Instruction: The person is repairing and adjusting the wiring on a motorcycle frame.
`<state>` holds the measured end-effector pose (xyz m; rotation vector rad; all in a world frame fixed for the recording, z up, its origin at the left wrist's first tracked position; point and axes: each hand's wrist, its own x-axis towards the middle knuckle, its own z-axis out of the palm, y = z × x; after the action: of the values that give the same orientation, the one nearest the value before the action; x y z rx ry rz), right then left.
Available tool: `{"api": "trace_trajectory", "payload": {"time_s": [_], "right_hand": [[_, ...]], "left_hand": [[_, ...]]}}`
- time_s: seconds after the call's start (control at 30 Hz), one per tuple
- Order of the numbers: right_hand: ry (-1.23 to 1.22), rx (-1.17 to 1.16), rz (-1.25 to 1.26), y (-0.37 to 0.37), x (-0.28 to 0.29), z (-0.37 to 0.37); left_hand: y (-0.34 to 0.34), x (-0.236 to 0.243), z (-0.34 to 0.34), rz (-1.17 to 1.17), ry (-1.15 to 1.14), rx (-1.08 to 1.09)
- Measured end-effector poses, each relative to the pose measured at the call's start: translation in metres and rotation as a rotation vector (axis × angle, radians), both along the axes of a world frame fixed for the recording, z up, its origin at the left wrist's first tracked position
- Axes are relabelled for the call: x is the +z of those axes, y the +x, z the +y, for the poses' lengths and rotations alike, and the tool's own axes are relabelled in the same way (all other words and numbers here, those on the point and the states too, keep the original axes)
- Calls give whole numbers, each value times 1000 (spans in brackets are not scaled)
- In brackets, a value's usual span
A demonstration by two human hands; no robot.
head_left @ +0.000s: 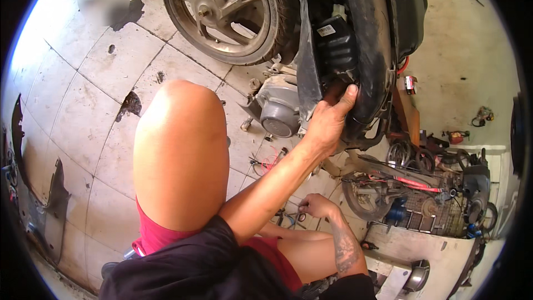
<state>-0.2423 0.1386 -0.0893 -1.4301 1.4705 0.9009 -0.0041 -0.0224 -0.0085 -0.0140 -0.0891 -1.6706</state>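
Observation:
My left hand (328, 122) reaches into the opened body of a motor scooter (375, 39). Its thumb points up along a thick, curved black part (367, 78), while the other fingers go into shadow and are mostly hidden. Just above the hand sits a black ribbed box (336, 47) with a pale label. A loose-edged black panel (311, 61) runs along the left side of this opening. Lower down, my right hand (319, 206) is by my bent right leg, its fingers curled; a small dark ring-shaped thing (301, 216) shows at the fingertips. Whether it is held is unclear.
A spoked alloy wheel (219, 8) and a round grey engine cover (279, 114) are left of the opening. Wires (269, 164) lie on the tiled floor. Another partly stripped motorbike (372, 194) and a metal rack (427, 216) with parts stand at right.

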Motion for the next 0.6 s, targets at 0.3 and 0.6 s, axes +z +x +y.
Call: {"api": "trace_trajectory", "payload": {"time_s": [0.3, 0.6], "right_hand": [[-233, 94, -481, 99, 199, -18], [-1754, -77, -673, 188, 269, -43]], "left_hand": [[7, 13, 3, 52, 68, -103], [7, 15, 4, 126, 33, -38]]}}
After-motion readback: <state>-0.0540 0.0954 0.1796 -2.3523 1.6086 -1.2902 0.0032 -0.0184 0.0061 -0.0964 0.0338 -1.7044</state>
